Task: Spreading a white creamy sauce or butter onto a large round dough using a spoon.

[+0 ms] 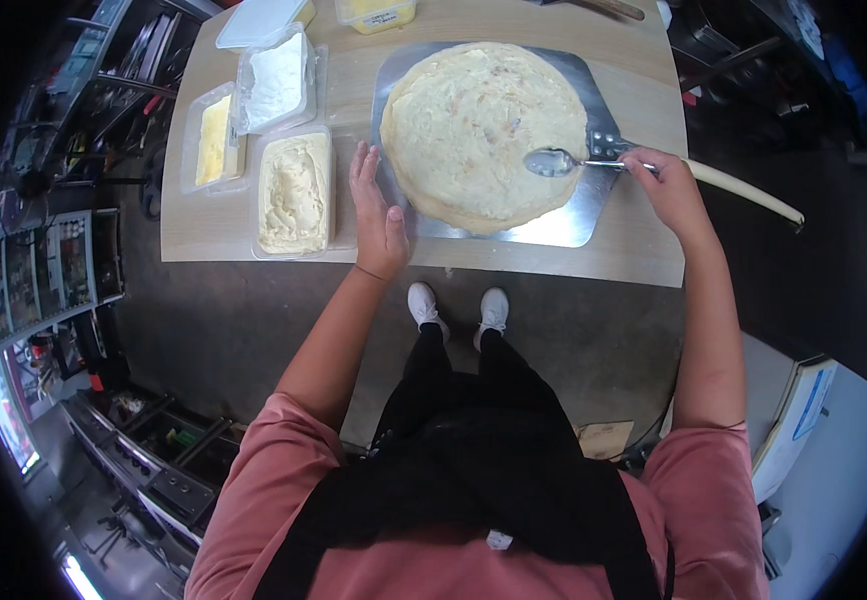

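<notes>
A round flat dough base [471,120], coated with a pale creamy spread, lies on a metal pizza peel [591,82]. My right hand [666,187] grips the handle of a metal spoon [551,162], whose bowl is over the right part of the spread. Behind that hand the peel's long pale handle [748,187] runs off to the right, past the table edge. My left hand [375,210] holds nothing, its fingers extended and thumb apart, at the peel's left edge. Just left of it stands a plastic tub of pale cream [294,195], hollowed in the middle.
On the table [433,259], a tub of white powder [274,82] and a tub of yellow food [214,142] stand at the left. A lidded tub [261,22] and a labelled yellow tub [377,15] sit farther back. A wooden handle [613,7] shows at the far right.
</notes>
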Demonstrator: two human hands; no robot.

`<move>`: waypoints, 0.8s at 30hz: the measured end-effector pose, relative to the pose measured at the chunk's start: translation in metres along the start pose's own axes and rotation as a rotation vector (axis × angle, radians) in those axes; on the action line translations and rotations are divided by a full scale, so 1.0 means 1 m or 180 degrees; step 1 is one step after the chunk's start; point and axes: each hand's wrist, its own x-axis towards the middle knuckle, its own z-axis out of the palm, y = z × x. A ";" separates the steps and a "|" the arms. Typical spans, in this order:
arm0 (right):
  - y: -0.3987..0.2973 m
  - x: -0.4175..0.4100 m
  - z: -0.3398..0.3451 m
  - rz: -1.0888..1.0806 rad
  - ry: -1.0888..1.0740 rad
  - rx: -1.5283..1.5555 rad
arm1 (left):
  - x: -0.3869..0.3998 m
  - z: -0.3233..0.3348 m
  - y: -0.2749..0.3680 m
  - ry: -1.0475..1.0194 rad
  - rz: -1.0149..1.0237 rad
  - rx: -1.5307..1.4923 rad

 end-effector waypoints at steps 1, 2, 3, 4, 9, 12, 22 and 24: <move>0.003 0.002 0.001 -0.0018 0.0033 0.0318 | 0.000 0.001 0.000 -0.0008 0.0020 0.0020; 0.005 0.001 0.010 -0.0116 -0.0042 0.0389 | 0.000 0.002 0.000 0.0016 0.0024 0.0028; -0.001 -0.001 0.019 -0.0153 -0.0064 0.0399 | -0.002 -0.001 -0.003 0.0005 0.0024 0.0068; -0.008 -0.006 0.025 -0.0185 -0.0217 0.0163 | -0.002 -0.001 -0.003 -0.0013 0.0030 0.0092; 0.024 -0.010 0.020 -0.0019 -0.0256 0.0215 | -0.001 0.004 -0.002 0.0116 0.0026 -0.0039; 0.042 0.007 0.007 -0.0097 0.0017 0.0117 | -0.002 0.001 -0.005 0.0117 0.0006 -0.0024; 0.045 0.055 -0.009 0.0021 -0.0055 0.0523 | 0.006 0.000 0.016 0.0078 -0.0071 0.0084; 0.040 0.047 0.000 -0.0106 -0.0068 0.0628 | 0.001 0.002 0.006 0.0094 -0.0062 0.0072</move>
